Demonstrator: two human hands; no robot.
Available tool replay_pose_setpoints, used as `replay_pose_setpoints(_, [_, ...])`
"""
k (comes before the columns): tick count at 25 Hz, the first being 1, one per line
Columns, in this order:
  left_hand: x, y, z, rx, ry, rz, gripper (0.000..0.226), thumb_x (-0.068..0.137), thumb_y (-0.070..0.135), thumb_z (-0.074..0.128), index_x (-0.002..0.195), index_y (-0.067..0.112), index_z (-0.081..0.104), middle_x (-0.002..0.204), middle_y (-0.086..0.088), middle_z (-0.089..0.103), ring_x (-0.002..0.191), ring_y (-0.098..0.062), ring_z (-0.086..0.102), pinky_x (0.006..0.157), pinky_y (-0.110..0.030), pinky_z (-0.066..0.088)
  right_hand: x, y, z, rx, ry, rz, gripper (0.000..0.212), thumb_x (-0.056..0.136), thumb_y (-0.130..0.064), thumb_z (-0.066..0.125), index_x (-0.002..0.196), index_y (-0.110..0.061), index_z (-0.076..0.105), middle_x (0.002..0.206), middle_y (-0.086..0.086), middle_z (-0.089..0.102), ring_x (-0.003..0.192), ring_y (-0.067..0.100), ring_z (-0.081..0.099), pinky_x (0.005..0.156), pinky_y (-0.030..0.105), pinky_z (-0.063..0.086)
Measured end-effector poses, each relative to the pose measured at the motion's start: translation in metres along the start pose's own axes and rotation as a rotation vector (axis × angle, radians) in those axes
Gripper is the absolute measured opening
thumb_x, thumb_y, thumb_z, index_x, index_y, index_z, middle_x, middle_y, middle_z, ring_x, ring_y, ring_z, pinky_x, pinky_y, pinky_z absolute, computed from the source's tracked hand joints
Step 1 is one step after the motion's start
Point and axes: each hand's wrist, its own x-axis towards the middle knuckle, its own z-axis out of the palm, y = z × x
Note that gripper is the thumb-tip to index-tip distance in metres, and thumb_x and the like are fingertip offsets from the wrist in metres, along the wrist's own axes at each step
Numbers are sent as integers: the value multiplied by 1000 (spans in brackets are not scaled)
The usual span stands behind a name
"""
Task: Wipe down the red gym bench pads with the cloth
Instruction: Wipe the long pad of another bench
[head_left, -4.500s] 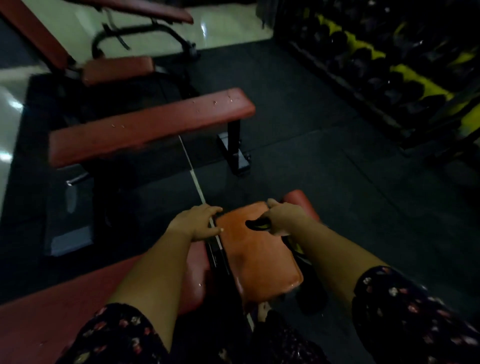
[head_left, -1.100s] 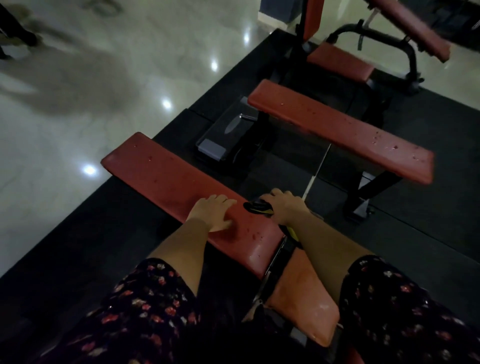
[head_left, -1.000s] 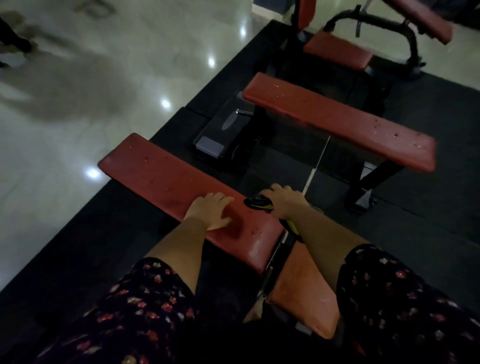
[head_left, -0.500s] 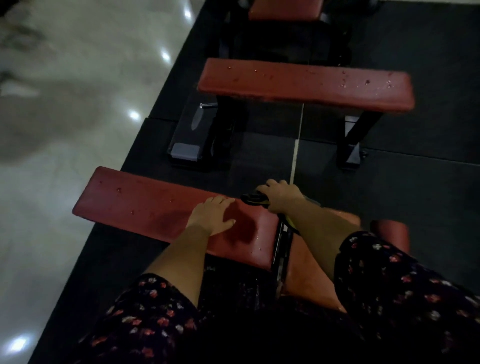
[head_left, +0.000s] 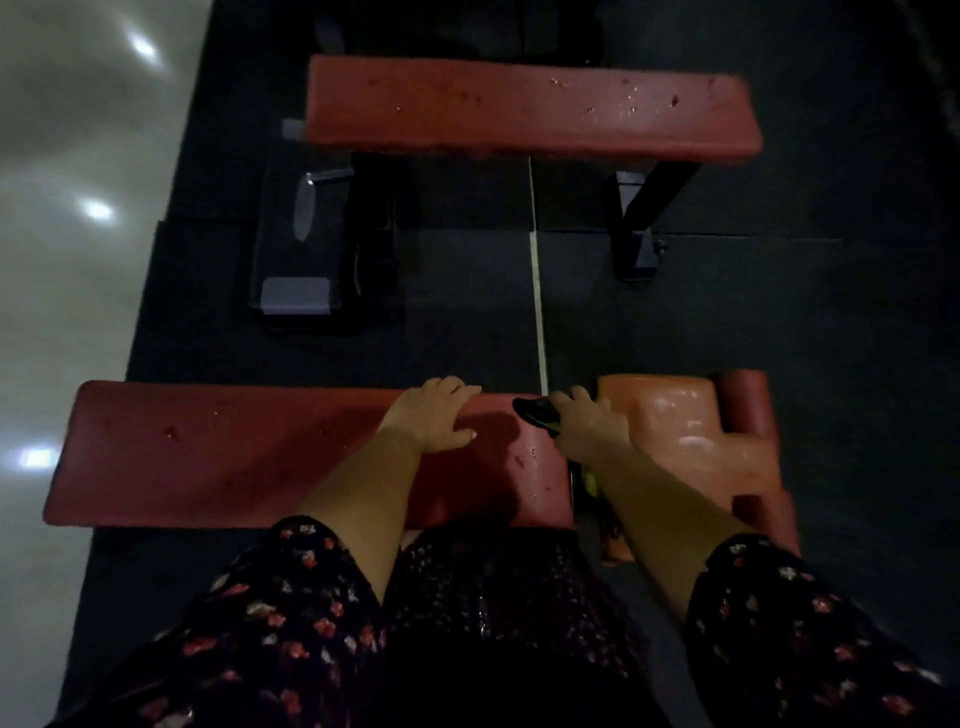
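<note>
Over the near long red pad, leaning in and looking straight down. Hooking the left hand over the pad's far edge, toward its right end, fingers curling down past the rim and thumb lying on the top face. Gripping a dark cloth in the right hand, fingers closing round it, and pressing the wad against the same pad's far right corner, just beside the left hand without touching it. Not able to tell whether the yellow-green scrap under the right wrist belongs to the cloth. Reaching the right forearm across the narrow gap separating the long pad from a paler orange-red seat pad on the right. Seeing wet spots glinting on the long pad near its right end. Facing a second red pad lying parallel beyond a strip of black floor mat, speckled with droplets. Wearing dark floral sleeves. Working beside pale glossy floor on the left, catching spots of light.
</note>
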Motion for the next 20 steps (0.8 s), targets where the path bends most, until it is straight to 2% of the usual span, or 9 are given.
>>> replay_pose_setpoints(5, [15, -16, 41, 26, -65, 52, 74, 92, 49, 55, 154, 25, 23, 156, -3, 28, 141, -24, 30, 109, -43, 35, 0, 6, 65, 290, -35, 251, 65, 93, -31, 52, 149, -42, 20, 147, 5, 28, 119, 36, 41, 87, 45, 44])
replay_pose_setpoints(7, [26, -20, 55, 20, -86, 72, 75, 92, 50, 54, 155, 26, 21, 158, -1, 25, 143, -22, 28, 110, -42, 33, 7, 16, 90, 329, -67, 327, 59, 94, -28, 50, 147, -41, 27, 144, 5, 31, 116, 35, 42, 89, 46, 45])
replay_pose_setpoints(9, [35, -24, 69, 40, -111, 86, 75, 93, 51, 52, 156, 26, 18, 161, 0, 19, 146, -21, 22, 113, -42, 30, 15, 26, 106, 308, -96, 327, 54, 93, -21, 48, 143, -39, 37, 138, 4, 37, 114, 34, 43, 90, 47, 47])
replay_pose_setpoints(11, [47, -31, 79, 62, -110, 114, 75, 95, 50, 50, 156, 26, 14, 163, 1, 14, 148, -20, 17, 115, -40, 26, 27, 34, 111, 279, -65, 325, 54, 93, -21, 49, 142, -39, 39, 141, 2, 38, 115, 35, 43, 88, 45, 47])
replay_pose_setpoints(14, [70, -38, 99, 18, -18, 148, 67, 99, 44, 45, 156, 26, 15, 163, 1, 15, 148, -18, 17, 116, -37, 25, 54, 44, 120, 333, 21, 342, 57, 92, -22, 51, 145, -37, 36, 147, 4, 33, 116, 36, 42, 88, 45, 45])
replay_pose_setpoints(17, [97, -41, 116, -5, 58, 193, 66, 100, 39, 46, 156, 22, 17, 162, -1, 19, 149, -20, 16, 120, -35, 14, 89, 42, 120, 434, 103, 385, 63, 92, -25, 53, 148, -38, 29, 152, 4, 25, 120, 37, 39, 92, 47, 43])
replay_pose_setpoints(20, [107, -44, 127, 24, 73, 191, 69, 98, 44, 44, 156, 19, 15, 162, -4, 21, 150, -22, 16, 122, -39, 7, 109, 30, 123, 372, 137, 355, 69, 92, -26, 54, 151, -41, 22, 157, 6, 18, 125, 38, 35, 95, 49, 42])
